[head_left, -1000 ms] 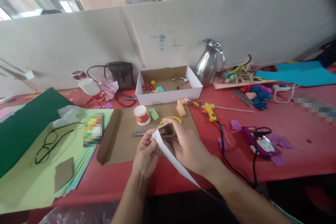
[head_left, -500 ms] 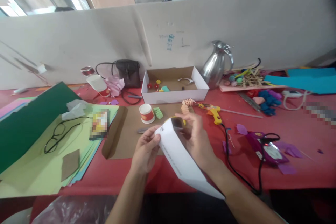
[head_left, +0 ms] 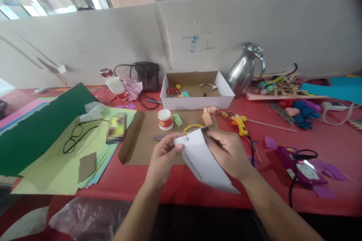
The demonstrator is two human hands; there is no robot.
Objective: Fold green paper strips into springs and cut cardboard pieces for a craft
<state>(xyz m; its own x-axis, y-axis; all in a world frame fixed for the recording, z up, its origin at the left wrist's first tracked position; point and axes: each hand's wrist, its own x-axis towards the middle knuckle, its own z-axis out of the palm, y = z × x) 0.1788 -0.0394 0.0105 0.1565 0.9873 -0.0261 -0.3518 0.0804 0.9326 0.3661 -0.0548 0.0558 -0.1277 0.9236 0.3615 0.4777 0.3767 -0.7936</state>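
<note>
A white printed piece of folded cardboard (head_left: 203, 158) is held tilted above the front of the table, its lower end slanting to the right. My left hand (head_left: 165, 156) pinches its upper left corner, thumb on the printed face. My right hand (head_left: 227, 150) is closed at the upper right edge, fingertips partly hidden at the dark opening there. Just beyond the hands, on a brown cardboard sheet (head_left: 141, 150), are a paper cup (head_left: 165, 120), a folded green paper strip (head_left: 177, 119) and a yellow loop (head_left: 192, 127). Folded peach paper strips (head_left: 207, 117) lie farther right.
A shallow white box (head_left: 198, 102) with small items stands behind, beside a steel jug (head_left: 244, 69). To the right lie a yellow glue gun (head_left: 240, 125) and a purple device (head_left: 302, 167) with a black cable. Glasses (head_left: 75, 139) rest on coloured paper at left.
My right hand has turned inward, its fingers lowering from above the opening to the cardboard's edge. My left hand keeps its pinch. The camera view has shifted a little to the left.
</note>
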